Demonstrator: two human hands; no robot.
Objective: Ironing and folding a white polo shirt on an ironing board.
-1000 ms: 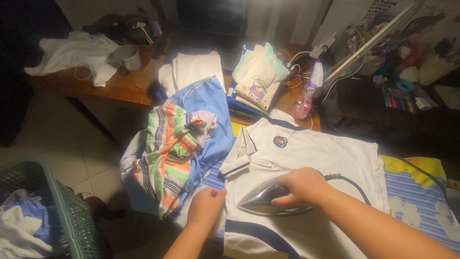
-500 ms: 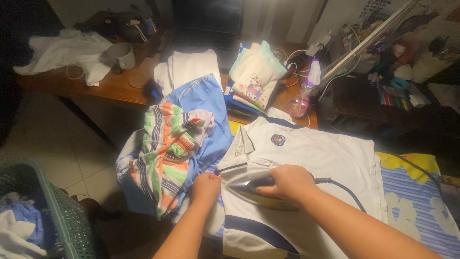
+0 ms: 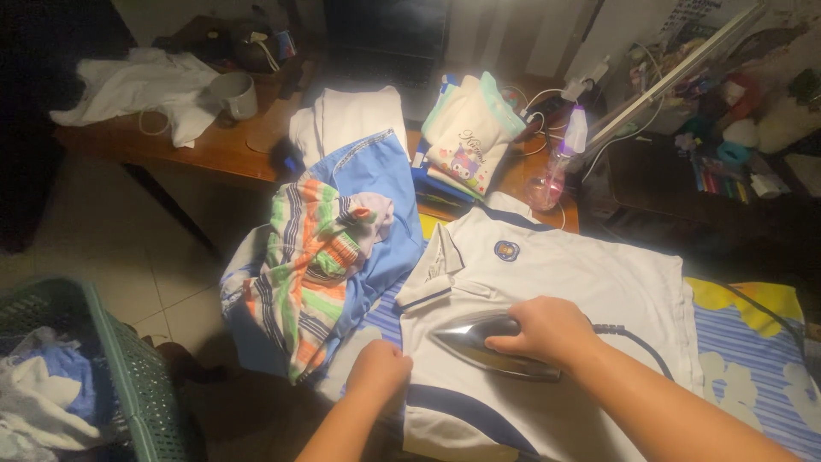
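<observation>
Right hand (image 3: 547,332) has its fingers clamped on the iron (image 3: 487,345); left hand (image 3: 378,372), fingers together, pins the white shirt (image 3: 590,274). Best to hold the cloth taut, gliding steadily.

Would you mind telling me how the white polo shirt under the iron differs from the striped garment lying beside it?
The white polo shirt lies spread flat; the striped garment is crumpled in a heap. The polo shirt is plain white with dark blue trim and a small chest badge; the striped garment is banded in green, orange and white. The right hand presses the iron onto the polo shirt, while nothing touches the striped garment. Both are clothes.
</observation>
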